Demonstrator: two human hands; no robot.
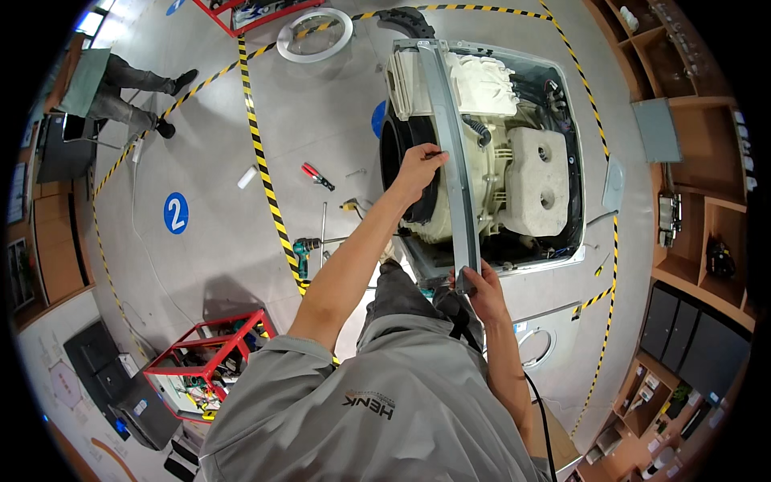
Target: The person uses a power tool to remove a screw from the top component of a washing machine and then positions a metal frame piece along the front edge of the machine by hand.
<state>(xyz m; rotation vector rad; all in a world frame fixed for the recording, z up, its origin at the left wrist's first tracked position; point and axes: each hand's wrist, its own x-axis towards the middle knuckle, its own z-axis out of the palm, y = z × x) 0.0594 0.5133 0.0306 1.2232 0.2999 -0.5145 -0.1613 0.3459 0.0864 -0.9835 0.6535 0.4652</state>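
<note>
Across an open, boxy white machine [488, 173], a long gray metal bar [459, 189] is set — its near end is gripped by the right hand [485, 296]. Its left edge is touched by the bent left hand [419, 167] — whether it is pinched there cannot be told.

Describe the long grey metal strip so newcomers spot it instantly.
Find the boxy machine with off-white innards. Across its left side, touched by the bare left hand and right hand, runs the grey metal strip, its slim form unlike the chunky pale block with two holes.
</note>
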